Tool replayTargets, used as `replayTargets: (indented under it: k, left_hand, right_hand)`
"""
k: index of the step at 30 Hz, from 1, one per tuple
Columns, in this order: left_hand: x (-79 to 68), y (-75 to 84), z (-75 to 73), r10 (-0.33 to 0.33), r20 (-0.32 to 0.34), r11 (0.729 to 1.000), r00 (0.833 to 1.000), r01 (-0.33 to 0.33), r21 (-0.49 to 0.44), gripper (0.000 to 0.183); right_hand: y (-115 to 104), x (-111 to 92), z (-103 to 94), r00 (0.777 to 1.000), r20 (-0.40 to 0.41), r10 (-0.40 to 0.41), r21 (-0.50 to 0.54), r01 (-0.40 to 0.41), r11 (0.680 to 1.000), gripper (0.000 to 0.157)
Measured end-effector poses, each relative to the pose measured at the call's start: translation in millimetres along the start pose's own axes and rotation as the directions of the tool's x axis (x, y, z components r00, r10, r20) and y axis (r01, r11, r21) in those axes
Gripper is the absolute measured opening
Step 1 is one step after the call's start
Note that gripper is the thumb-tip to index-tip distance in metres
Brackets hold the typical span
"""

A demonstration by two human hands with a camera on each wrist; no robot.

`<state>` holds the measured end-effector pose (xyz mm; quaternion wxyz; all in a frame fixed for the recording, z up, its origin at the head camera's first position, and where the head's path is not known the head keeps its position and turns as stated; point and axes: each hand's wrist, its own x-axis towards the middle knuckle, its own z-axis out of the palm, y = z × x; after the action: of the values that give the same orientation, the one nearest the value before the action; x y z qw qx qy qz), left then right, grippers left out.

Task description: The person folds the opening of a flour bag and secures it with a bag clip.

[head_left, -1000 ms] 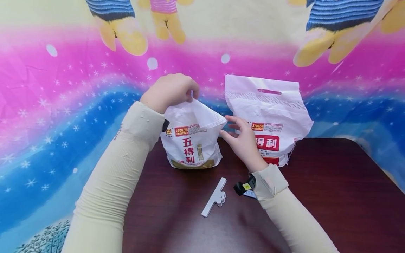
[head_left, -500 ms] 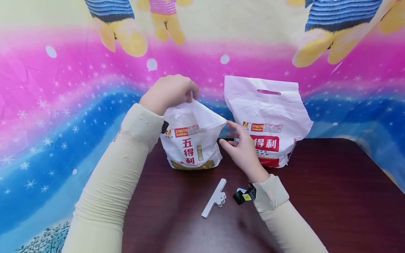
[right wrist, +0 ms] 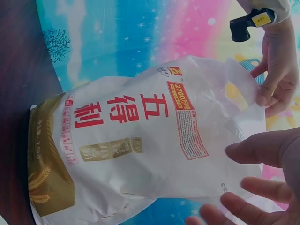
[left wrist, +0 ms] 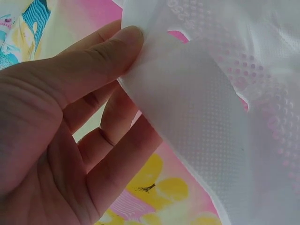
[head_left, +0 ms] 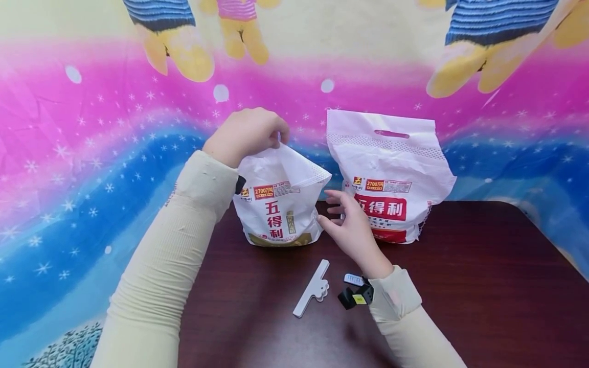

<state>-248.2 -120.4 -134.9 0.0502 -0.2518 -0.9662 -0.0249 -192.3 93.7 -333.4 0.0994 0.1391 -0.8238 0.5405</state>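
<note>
A white flour bag (head_left: pixel 276 204) with red lettering and a gold base stands upright on the table. My left hand (head_left: pixel 248 133) pinches its top edge between thumb and fingers; in the left wrist view the white top edge (left wrist: pixel 187 108) shows a cut-out handle slot. The bag's top flap (head_left: pixel 303 168) folds over toward the right. My right hand (head_left: pixel 354 225) is beside the bag's right side, fingers spread and relaxed, thumb tip right at the bag in the head view. In the right wrist view its fingers (right wrist: pixel 258 150) overlap the bag's upper part.
A second white flour bag (head_left: pixel 382 158) with a red label stands just behind the right hand. A white sealing clip (head_left: pixel 312 289) lies on the dark wooden table (head_left: pixel 483 286) in front. A small white rectangular piece with blue print (head_left: pixel 353 279) lies near the right wrist. A patterned cloth (head_left: pixel 294 76) hangs behind.
My right hand has moved down from the bag's folded corner along its right side, uncovering more of the second bag and the small printed piece. The left hand keeps its pinch in place.
</note>
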Motion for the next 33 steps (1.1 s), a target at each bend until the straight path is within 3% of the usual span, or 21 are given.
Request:
replayTargets:
  k: [18,27,33]
  left_hand:
    - [-0.1,-1.0,2.1,0.0,-0.016,1.0,1.0,0.0,-0.02,0.023]
    - [-1.1,-1.4,1.6,-0.013,-0.002,1.0,1.0,0.013,-0.024,0.024]
    - [0.1,-2.4,3.0,-0.011,0.008,1.0,1.0,0.011,-0.028,0.024]
  right_hand:
    - [6.1,-23.3,4.4,0.981,0.137,0.14,-0.178,-0.115,0.977,0.045]
    - [13.6,-32.5,11.5,0.949,0.222,0.224,-0.261,-0.164,0.951,0.038]
    - [17.2,-38.7,19.0,0.911,0.286,0.296,-0.327,-0.198,0.924,0.037]
